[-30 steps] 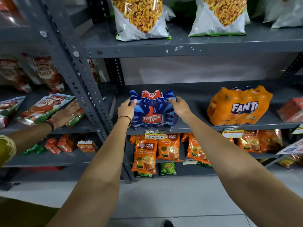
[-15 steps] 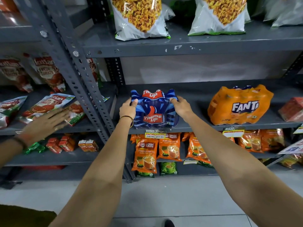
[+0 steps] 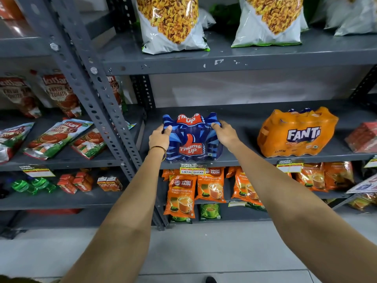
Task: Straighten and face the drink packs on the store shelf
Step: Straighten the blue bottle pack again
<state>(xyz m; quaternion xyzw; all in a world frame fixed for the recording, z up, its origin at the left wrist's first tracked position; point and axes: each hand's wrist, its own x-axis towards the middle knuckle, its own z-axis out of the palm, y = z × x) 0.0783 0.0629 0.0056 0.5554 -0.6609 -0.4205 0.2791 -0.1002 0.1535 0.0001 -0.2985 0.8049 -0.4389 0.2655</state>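
A blue Thums Up drink pack (image 3: 191, 137) stands at the front left of the grey middle shelf (image 3: 244, 159), its logo facing me. My left hand (image 3: 160, 137) grips its left side and my right hand (image 3: 225, 134) grips its right side, thumbs over the front. An orange Fanta drink pack (image 3: 295, 133) sits further right on the same shelf, label forward and turned slightly, with a gap between the two packs.
A slanted grey shelf post (image 3: 98, 103) stands just left of my left hand. Tomato sauce pouches (image 3: 55, 137) lie on the left bay. Snack bags (image 3: 171, 23) sit above, tea packets (image 3: 181, 195) below. A red pack (image 3: 363, 137) lies at the far right.
Another person's hand and arm, seen on the tomato pouches at the left, has withdrawn out of view. My hands stay on the Thums Up pack, which has barely shifted.
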